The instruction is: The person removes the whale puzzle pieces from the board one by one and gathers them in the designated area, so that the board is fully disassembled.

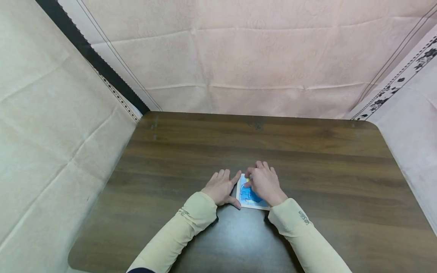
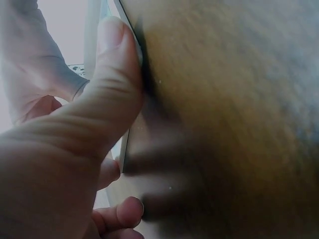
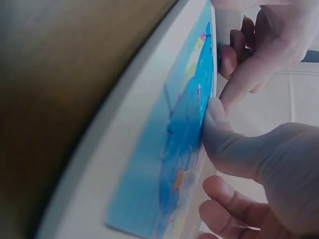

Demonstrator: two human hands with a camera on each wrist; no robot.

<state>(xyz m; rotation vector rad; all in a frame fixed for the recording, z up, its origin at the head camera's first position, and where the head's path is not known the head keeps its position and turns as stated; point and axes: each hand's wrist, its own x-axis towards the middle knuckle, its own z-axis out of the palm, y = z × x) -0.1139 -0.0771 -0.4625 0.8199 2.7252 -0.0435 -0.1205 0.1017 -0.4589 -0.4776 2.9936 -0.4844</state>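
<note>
A small puzzle board with a white border and a blue cartoon picture lies flat on the table. My left hand rests at its left side, index fingertip by the top left corner and thumb by the lower left corner. In the left wrist view the left thumb lies straight along the board's edge. Over the board's upper right part is my right hand, hiding some of the picture. The right wrist view shows its thumb pressing on the blue picture, other fingers loosely bent.
The brown wooden table has rounded corners. Pale creased cloth hangs behind it, with more cloth at the left and right sides. Light yellow sleeves cover both forearms.
</note>
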